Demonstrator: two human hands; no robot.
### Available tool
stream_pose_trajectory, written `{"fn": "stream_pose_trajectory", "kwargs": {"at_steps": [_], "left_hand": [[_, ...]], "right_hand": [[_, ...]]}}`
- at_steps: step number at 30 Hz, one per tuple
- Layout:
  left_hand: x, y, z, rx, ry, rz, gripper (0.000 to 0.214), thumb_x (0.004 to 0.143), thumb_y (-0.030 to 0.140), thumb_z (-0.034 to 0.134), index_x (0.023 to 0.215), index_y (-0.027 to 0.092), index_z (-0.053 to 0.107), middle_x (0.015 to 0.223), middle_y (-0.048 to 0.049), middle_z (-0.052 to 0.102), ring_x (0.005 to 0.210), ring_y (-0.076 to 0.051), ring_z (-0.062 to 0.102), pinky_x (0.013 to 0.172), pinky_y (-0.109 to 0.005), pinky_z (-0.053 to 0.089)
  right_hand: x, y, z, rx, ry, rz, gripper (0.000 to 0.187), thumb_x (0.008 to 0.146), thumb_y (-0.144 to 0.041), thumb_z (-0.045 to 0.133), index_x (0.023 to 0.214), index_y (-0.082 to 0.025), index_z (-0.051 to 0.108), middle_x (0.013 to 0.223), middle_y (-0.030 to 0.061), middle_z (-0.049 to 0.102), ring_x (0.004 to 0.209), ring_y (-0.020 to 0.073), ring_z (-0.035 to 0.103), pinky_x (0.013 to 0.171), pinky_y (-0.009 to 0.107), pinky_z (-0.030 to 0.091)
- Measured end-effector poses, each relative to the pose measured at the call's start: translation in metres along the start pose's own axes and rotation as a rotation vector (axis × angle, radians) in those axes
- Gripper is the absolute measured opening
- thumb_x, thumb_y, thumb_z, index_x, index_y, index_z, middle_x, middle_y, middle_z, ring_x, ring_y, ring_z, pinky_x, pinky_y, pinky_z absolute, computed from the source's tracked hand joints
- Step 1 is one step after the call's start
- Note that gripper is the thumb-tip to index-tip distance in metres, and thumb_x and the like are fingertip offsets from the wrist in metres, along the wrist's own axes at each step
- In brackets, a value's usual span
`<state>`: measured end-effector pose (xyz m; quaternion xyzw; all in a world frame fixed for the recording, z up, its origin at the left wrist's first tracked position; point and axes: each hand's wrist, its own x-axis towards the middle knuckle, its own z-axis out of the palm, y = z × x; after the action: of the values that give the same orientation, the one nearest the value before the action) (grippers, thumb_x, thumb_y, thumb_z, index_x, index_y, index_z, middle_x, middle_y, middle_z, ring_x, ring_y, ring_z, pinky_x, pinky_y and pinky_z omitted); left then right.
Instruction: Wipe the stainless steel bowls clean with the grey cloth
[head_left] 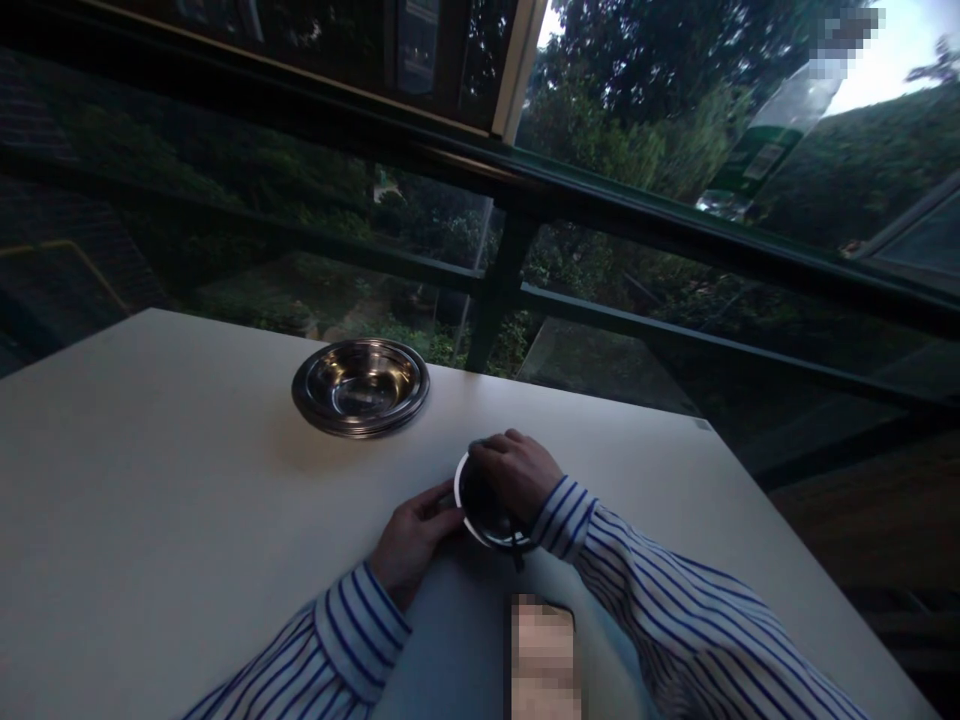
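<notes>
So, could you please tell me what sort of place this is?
Likely a balcony or glazed terrace. A white table stands against a dark railing with glass panels, trees lie beyond, and the left hand and right hand hold a white-rimmed dish near steel bowls.

White-rimmed vessel (482, 517) half covered
The right hand (517, 472) lies over the white-rimmed vessel, hiding its far rim and most of its inside; whether the left hand (409, 540) grips its side cannot be told. Both striped sleeves (360, 640) run off the bottom edge, and a blurred patch (541, 655) masks what lies between them
</notes>
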<state>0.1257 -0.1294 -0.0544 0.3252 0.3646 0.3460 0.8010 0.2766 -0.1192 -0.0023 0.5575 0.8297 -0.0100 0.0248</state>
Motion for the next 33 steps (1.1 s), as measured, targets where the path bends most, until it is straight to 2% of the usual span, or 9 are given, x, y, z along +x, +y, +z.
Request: {"fn": "stream_pose_trajectory", "kwargs": {"at_steps": [2,8,14,17,20,26,33], "left_hand": [[0.000,-0.001,0.000,-0.014,0.008,-0.020,0.052,0.059,0.018,0.067,0.110,0.014,0.058,0.076,-0.0064,0.071,0.073,-0.020,0.063,0.073,-0.032,0.045],[0.000,0.000,0.001,-0.038,-0.011,0.039,0.043,0.059,0.018,0.067,0.101,0.015,0.063,0.085,-0.0068,0.070,0.079,-0.019,0.062,0.074,-0.030,0.044],[-0.003,0.001,0.007,-0.106,0.068,-0.081,0.053,0.057,0.017,0.070,0.109,0.015,0.058,0.079,-0.0066,0.070,0.069,-0.018,0.064,0.067,-0.030,0.047],[-0.003,-0.002,0.007,-0.126,0.078,-0.088,0.053,0.058,0.017,0.069,0.109,0.016,0.058,0.076,-0.0057,0.070,0.066,-0.017,0.064,0.065,-0.029,0.048],[-0.002,-0.003,0.006,-0.156,0.063,-0.041,0.047,0.059,0.016,0.069,0.105,0.016,0.060,0.079,-0.0052,0.070,0.072,-0.017,0.064,0.069,-0.028,0.048],[-0.003,-0.001,0.010,-0.158,0.085,-0.070,0.051,0.057,0.017,0.069,0.108,0.016,0.059,0.077,-0.0055,0.070,0.068,-0.018,0.064,0.067,-0.031,0.049],[0.001,-0.004,0.003,-0.144,0.064,0.009,0.048,0.059,0.017,0.068,0.106,0.014,0.060,0.077,-0.0052,0.071,0.074,-0.019,0.064,0.074,-0.031,0.048]], "right_hand": [[0.001,0.001,0.001,-0.004,-0.006,0.025,0.027,0.083,-0.016,0.039,0.106,-0.015,0.055,0.097,0.0118,0.059,0.085,0.0201,0.050,0.074,0.031,0.038],[-0.002,-0.014,0.001,0.020,-0.014,-0.129,0.021,0.084,-0.024,0.042,0.098,-0.018,0.057,0.096,0.0079,0.058,0.089,0.0187,0.049,0.077,0.029,0.037],[0.007,0.005,0.000,-0.061,-0.015,0.085,0.019,0.082,-0.014,0.040,0.091,-0.012,0.057,0.086,0.0127,0.058,0.082,0.0211,0.050,0.068,0.031,0.039],[0.009,0.002,0.000,-0.050,-0.034,0.040,0.019,0.082,-0.017,0.041,0.091,-0.014,0.057,0.087,0.0100,0.058,0.082,0.0185,0.051,0.071,0.028,0.039],[0.009,-0.006,0.001,-0.028,-0.058,-0.046,0.018,0.083,-0.023,0.042,0.094,-0.019,0.057,0.090,0.0061,0.058,0.083,0.0160,0.051,0.073,0.025,0.038],[0.008,0.005,0.000,-0.065,-0.042,0.079,0.020,0.082,-0.013,0.038,0.090,-0.012,0.057,0.086,0.0121,0.058,0.080,0.0198,0.051,0.071,0.030,0.039],[0.014,-0.010,-0.002,-0.050,-0.056,-0.035,0.019,0.083,-0.024,0.042,0.093,-0.019,0.057,0.090,0.0063,0.058,0.083,0.0178,0.051,0.071,0.027,0.039]]}}
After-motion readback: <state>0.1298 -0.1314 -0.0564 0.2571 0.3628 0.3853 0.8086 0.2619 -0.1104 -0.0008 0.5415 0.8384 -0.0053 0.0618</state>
